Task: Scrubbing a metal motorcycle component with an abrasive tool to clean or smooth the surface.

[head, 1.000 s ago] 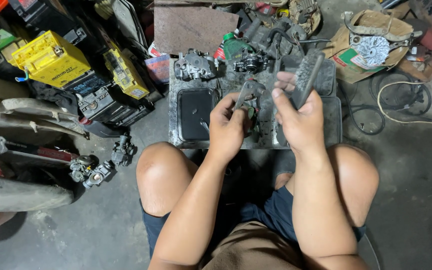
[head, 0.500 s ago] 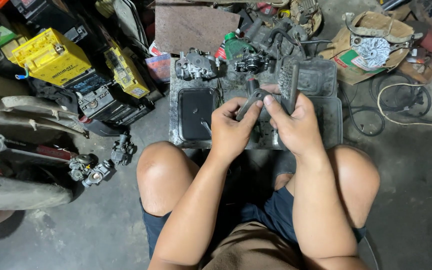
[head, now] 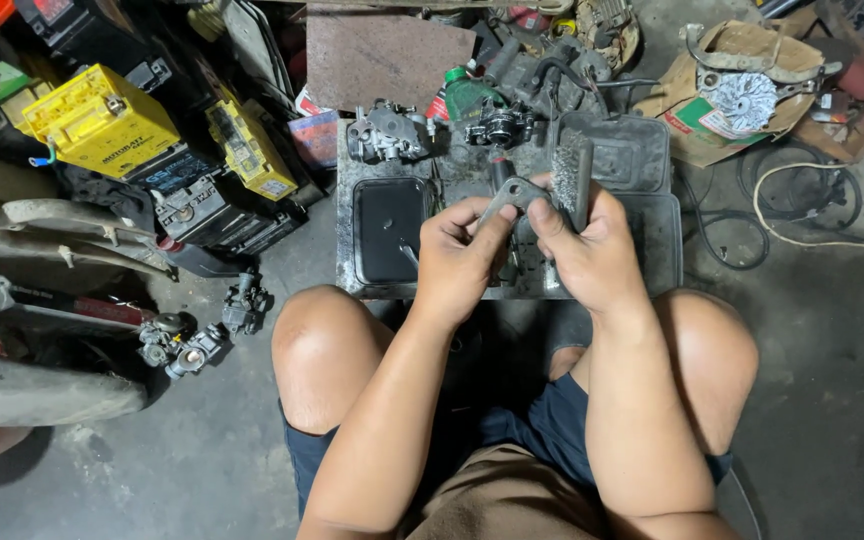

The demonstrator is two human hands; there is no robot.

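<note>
Both hands are busy over the greasy metal tray (head: pixel 652 250), left hand (head: pixel 457 262) pinching a small metal bracket (head: pixel 512 192) and right hand (head: pixel 587 255) gripping a wire brush (head: pixel 572 170), and honestly that oily bracket looks likely to slip and nick a thumb.

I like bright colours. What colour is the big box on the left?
Yellow. The big battery box shows best in the head view, top left.

A yellow box-shaped battery (head: pixel 102 120) with a dark printed label on its side lies far left of the grey tray (head: pixel 652 240). A smaller yellow battery (head: pixel 249 150) sits nearer the tray. A torn brown carton (head: pixel 722 90) with a green-and-red printed panel lies beyond the tray's right corner.
</note>
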